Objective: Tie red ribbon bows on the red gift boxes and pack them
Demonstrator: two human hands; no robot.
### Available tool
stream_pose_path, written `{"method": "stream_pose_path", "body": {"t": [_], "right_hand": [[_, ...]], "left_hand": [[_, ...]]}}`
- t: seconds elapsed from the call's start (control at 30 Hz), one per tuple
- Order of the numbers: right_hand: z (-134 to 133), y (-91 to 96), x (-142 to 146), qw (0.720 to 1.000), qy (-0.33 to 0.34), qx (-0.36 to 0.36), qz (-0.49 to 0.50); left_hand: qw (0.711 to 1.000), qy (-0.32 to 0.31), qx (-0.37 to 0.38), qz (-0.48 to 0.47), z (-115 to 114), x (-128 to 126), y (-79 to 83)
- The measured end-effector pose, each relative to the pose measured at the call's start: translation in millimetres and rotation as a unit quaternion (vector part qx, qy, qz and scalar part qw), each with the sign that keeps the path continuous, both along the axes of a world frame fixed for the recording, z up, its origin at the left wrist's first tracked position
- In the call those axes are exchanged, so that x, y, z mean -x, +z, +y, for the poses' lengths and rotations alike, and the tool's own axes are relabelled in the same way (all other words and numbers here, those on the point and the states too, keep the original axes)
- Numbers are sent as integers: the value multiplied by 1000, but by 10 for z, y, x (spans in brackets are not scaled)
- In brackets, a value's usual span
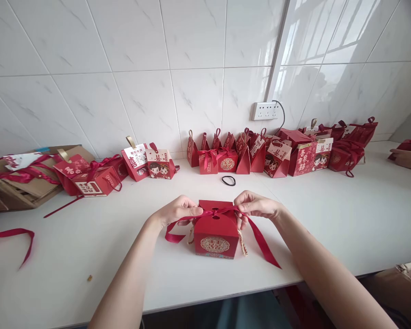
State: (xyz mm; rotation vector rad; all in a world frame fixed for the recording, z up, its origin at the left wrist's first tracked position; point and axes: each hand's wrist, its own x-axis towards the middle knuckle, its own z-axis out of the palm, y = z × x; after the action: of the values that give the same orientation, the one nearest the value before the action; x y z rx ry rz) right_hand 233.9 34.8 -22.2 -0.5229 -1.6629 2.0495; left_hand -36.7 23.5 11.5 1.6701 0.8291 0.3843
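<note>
A small red gift box (215,234) with a gold emblem on its front stands on the white table (329,219) right in front of me. A red ribbon (260,240) crosses its top in a knot. My left hand (176,211) pinches the ribbon on the box's left side, and that end loops down at the left. My right hand (255,205) pinches the ribbon on the right side, its long tail trailing down to the table. A gold tasselled cord (242,243) hangs at the box's right side.
Rows of red gift boxes (226,157) line the tiled wall, with more at the left (96,178) and right (329,151). A black hair tie (228,180) lies behind the box. Flat cardboard (27,187) and loose ribbon (10,235) sit far left. Another person's hand (409,160) rests far right.
</note>
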Motion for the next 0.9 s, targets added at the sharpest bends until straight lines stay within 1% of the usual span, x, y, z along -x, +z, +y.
{"method": "stream_pose_path", "body": {"t": [0.07, 0.13, 0.3, 0.47, 0.57, 0.67, 0.73, 0.83, 0.9], "right_hand": [[4, 2, 13, 999, -36, 15, 21], [9, 1, 14, 999, -46, 11, 27], [39, -26, -17, 999, 10, -41, -19], [73, -58, -46, 997, 42, -51, -47], [73, -38, -68, 995, 51, -61, -61], [54, 29, -98, 993, 44, -83, -69], [28, 107, -111, 993, 25, -102, -54], [-36, 279, -75, 987, -41, -154, 7], [-89, 413, 3, 979, -78, -190, 14]], "left_hand": [[1000, 7, 1, -9, 12, 15, -1], [1000, 17, 8, -20, 21, 25, -4], [999, 12, 30, -41, 55, 44, -42], [999, -9, 32, -24, 95, 84, -96], [999, -10, 29, -24, 96, 93, -101], [999, -4, 29, -23, 87, 100, -79], [999, -6, 34, -11, 76, 111, -51], [998, -19, 52, 8, 47, 116, 15], [998, -30, 49, 26, 20, 99, 81]]}}
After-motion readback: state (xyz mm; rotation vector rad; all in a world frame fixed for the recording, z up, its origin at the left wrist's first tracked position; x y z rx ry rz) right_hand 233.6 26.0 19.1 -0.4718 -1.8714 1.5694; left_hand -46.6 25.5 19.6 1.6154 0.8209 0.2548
